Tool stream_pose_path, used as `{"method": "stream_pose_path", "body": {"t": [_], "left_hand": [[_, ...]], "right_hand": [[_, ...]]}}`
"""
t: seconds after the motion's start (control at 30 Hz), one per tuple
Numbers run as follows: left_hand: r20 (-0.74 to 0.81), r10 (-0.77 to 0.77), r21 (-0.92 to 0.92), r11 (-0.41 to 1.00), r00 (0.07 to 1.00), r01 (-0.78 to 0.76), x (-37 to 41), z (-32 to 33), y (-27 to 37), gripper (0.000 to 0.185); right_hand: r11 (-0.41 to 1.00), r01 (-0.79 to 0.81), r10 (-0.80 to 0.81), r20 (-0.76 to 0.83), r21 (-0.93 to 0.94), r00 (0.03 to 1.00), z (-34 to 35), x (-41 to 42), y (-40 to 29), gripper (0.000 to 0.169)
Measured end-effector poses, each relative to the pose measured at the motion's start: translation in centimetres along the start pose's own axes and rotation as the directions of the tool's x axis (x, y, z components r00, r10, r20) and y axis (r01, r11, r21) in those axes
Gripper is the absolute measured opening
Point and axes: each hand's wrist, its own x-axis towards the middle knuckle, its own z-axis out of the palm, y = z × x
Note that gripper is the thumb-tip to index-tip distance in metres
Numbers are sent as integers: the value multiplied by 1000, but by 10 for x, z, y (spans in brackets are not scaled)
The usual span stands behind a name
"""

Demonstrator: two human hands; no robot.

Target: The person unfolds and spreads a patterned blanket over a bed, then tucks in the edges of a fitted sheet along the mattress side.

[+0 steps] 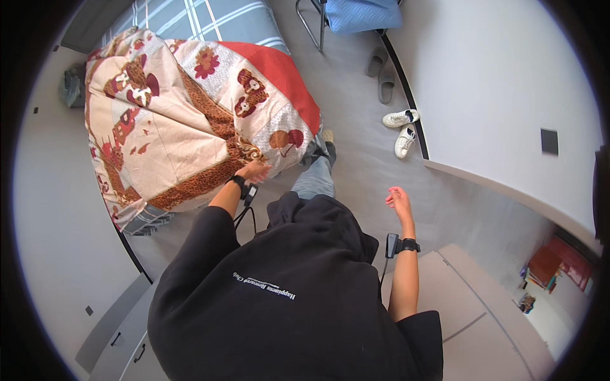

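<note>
A patchwork-style blanket (157,128) with leopard-print bands, bear and flower motifs and a red corner lies rumpled over the bed, its folds drawn together near the front edge. My left hand (255,171) is at that edge, by the gathered leopard-print band, with fingers extended and nothing gripped; whether it touches the cloth is unclear. Out to the right, my right hand (399,200) hangs above the floor with loosely bent fingers and holds nothing. Each wrist wears a black strap with a small cabled device.
Under the blanket is a grey-blue plaid bedsheet (228,19). White sneakers (404,138) and grey slippers (385,85) line the right wall. A metal-framed chair (321,28) with a blue cover (364,16) stands ahead. Behind me are cabinets (128,343) with black handles.
</note>
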Motion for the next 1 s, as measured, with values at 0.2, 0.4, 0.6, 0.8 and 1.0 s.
{"method": "stream_pose_path", "body": {"t": [0.2, 0.4, 0.6, 0.8, 1.0], "left_hand": [[-205, 462, 408, 842, 863, -354, 166, 70, 56, 60], [-344, 66, 111, 993, 937, -29, 236, 73, 139, 58], [-637, -60, 92, 984, 768, 153, 256, 62, 178, 21], [-744, 19, -5, 999, 668, -34, 237, 99, 154, 13], [-399, -14, -470, 862, 917, -191, 194, 170, 119, 17]], "right_hand": [[972, -181, 198, 108, -152, 974, -82, 12, 2, 24], [887, -410, 420, 5, -212, 907, -154, 8, -6, 23], [868, -418, 440, 23, -269, 898, -201, 62, -57, 23], [866, -299, 372, 117, -402, 921, -260, 124, -92, 22], [876, -114, 213, 164, -469, 963, -316, 194, -127, 20]]}}
